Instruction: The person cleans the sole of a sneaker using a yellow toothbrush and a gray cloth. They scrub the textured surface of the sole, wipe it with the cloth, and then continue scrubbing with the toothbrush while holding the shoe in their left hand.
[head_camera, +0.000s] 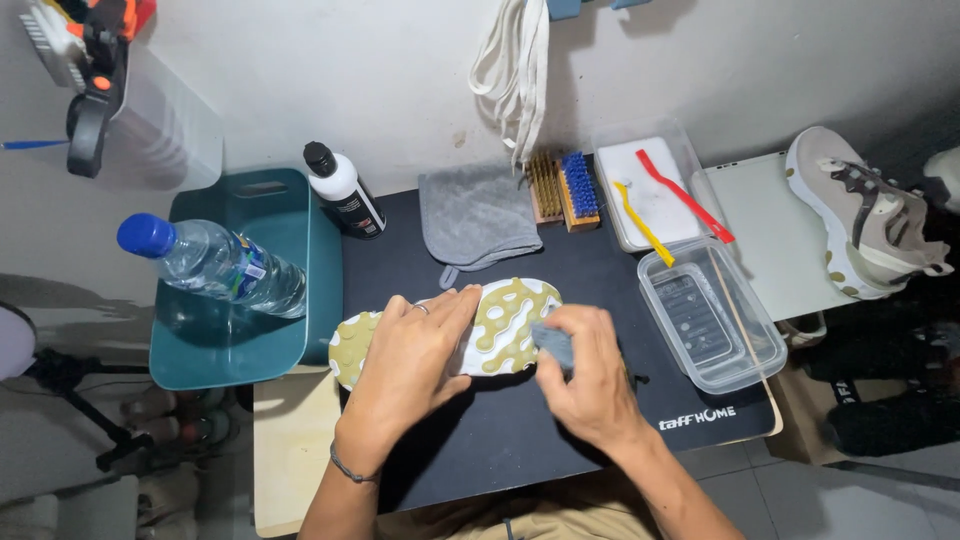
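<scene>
Two bare hands work on one shoe (505, 325) that lies sole up on a black mat (600, 400) on the bench. The sole is white with olive green blobs on it. The left hand (410, 365) lies flat over the middle of the sole and presses it down, with its fingers spread out and not closed around anything. There is a ring on one finger and a thin band on the wrist. The right hand (590, 385) has its grip closed on a small grey cloth (553, 340), and the cloth touches the sole near the end on the right of the view. Behind the shoe lies a folded grey cloth (478, 215), and just beside it are two small brushes, one with brass bristles (544, 187) and one with blue bristles (580, 185). A black and white bottle (343, 190) with a black cap stands near the wall. To the left a teal tub (230, 345) holds water, and a clear water bottle (215, 262) with a blue cap rests tilted over it. To the right a clear plastic box (710, 320) sits on the mat with a thin wooden stick across it. Behind it is a white tray (650, 190) with a red tool (685, 195) and a yellow tool (642, 222) on it. A second shoe (865, 215), beige and white, lies on its side well apart at the far right. White laces (515, 70) hang on the wall.
</scene>
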